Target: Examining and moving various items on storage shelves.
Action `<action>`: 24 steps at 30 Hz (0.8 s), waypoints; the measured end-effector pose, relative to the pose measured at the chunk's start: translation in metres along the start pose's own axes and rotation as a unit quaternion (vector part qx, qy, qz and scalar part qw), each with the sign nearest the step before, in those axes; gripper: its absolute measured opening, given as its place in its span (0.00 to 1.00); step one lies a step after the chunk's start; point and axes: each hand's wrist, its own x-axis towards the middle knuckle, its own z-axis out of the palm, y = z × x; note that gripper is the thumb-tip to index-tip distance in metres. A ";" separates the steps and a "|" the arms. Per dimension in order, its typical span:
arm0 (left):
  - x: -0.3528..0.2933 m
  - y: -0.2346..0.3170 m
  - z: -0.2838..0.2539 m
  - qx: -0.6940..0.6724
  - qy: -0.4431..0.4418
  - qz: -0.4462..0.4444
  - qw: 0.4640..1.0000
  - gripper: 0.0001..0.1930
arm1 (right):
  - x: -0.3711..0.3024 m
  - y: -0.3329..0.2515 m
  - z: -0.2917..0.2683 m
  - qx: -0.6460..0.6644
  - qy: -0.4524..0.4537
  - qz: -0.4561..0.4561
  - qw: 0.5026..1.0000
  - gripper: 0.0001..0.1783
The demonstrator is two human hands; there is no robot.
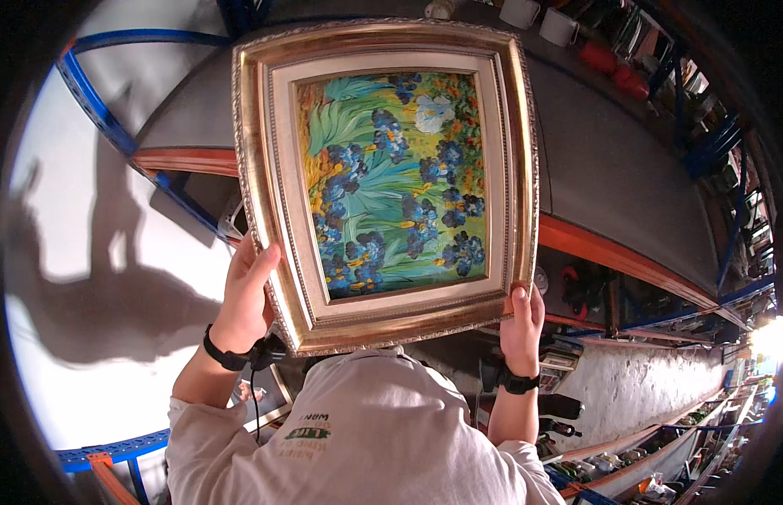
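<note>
A framed painting (383,194) of blue irises with one white bloom is held up in front of me. Its ornate gold frame (391,335) surrounds a pale inner liner. My left hand (247,290) grips the frame's lower left side, thumb on the front and fingers behind. At the lower right corner, my right hand (522,328) closes on the frame in the same way. The fingers behind the frame are mostly hidden. Both wrists wear black bands, and a thin cable hangs by the left one.
Behind the painting is a grey shelf top (610,160) with an orange beam (627,257) and blue uprights. White cups (560,27) and red objects (615,71) stand at its far right. Another framed picture (269,391) is below my left wrist. Crowded shelves line the right.
</note>
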 end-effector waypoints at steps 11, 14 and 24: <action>0.009 -0.017 -0.009 0.010 -0.122 -0.097 0.988 0.35 | -0.012 0.019 -0.010 0.002 0.072 0.012 0.997 0.11; 0.013 -0.032 -0.007 0.021 -0.116 -0.067 0.991 0.33 | -0.013 0.021 -0.019 -0.014 0.060 0.021 0.998 0.11; 0.018 -0.079 -0.022 -0.154 -0.069 -0.135 0.976 0.24 | -0.010 0.023 -0.026 -0.053 0.064 0.050 0.995 0.11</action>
